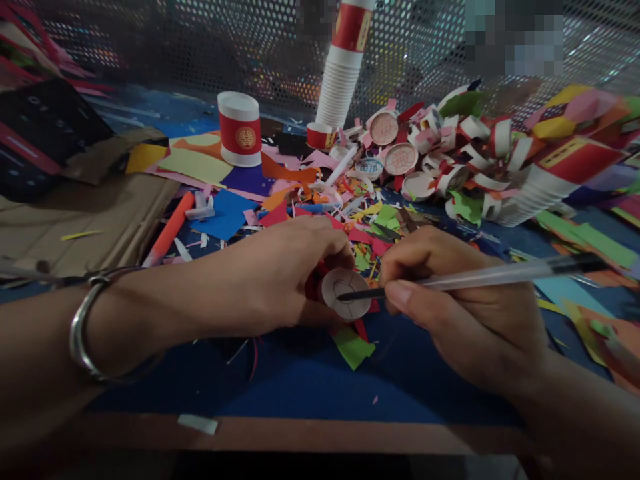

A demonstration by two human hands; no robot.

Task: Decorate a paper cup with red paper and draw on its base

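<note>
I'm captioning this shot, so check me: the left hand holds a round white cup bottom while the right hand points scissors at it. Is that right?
Not quite: the head view shows the right hand pointing a pen, not scissors, at the round white cup bottom that the left hand holds.

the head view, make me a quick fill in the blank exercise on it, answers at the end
1. The right hand holds a ____, its tip at the round white piece.
2. The round white piece is held in the ____.
3. The standing cup at the back left has a gold emblem on its ____ band.
4. The tall stack behind the hands is made of nested ____.

Missing words: pen; left hand; red; cups.
</note>
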